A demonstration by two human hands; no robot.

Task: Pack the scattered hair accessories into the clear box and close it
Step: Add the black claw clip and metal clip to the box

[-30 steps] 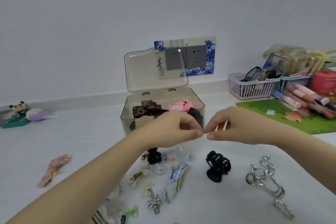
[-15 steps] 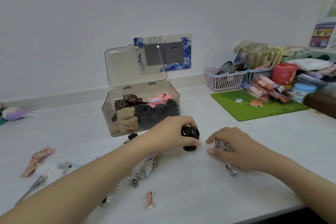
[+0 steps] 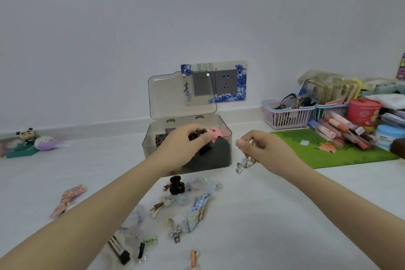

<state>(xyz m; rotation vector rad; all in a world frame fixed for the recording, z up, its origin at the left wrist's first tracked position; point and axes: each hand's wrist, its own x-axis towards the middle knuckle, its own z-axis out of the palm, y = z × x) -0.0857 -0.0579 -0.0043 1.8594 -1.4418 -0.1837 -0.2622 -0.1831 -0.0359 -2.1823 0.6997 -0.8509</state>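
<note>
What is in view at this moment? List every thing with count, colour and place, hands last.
clear box: one, smoky clear, table centre, lid raised
black claw clip: one, in the left hand over the box
silver clip: one, hanging from the right hand
small black claw clip: one, on the table before the box
scattered accessories: several, mixed colours, near table
floral pink clip: one, far left
pink basket: one, right rear
green mat: one, right
red tin: one, right rear
plush toys: a few, left rear
left hand: grips the black claw clip
right hand: pinches the silver clip
</note>
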